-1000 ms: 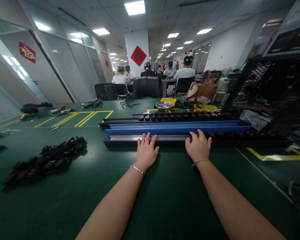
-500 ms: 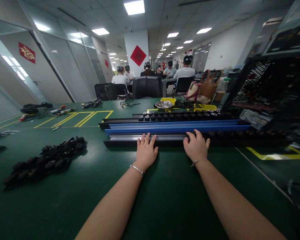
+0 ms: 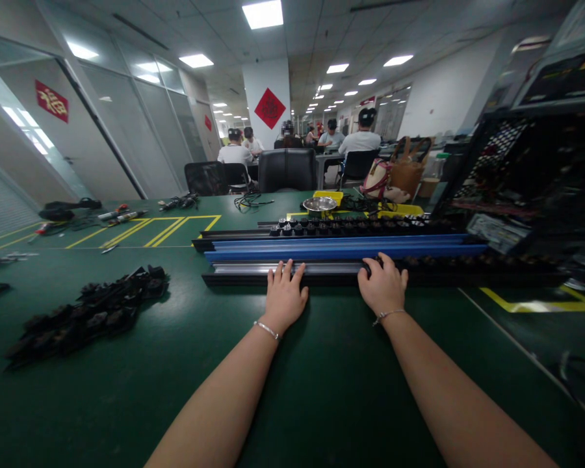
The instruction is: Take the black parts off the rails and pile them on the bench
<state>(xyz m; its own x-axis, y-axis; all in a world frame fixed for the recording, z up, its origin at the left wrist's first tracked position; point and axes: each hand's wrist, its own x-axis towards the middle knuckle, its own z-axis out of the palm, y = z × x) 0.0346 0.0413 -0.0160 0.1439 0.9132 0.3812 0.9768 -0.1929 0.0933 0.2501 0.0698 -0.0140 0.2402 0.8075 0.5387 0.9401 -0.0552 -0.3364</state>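
Observation:
My left hand (image 3: pixel 286 296) rests with fingers spread on the front black rail with a silver channel (image 3: pixel 244 268). Farther right along the same rail, my right hand (image 3: pixel 383 285) has its fingers curled over a small black part whose shape is mostly hidden. A row of dark parts fills the rail to the right of that hand. Just behind lies a long blue rail (image 3: pixel 341 247), and beyond it a row of black parts (image 3: pixel 331 227) sits in another rail.
A pile of black parts (image 3: pixel 92 315) lies at the left. Behind the rails are a metal bowl (image 3: pixel 320 204) and yellow trays (image 3: pixel 400 209). An open computer case (image 3: pixel 517 162) stands at the right. Several people sit in the background.

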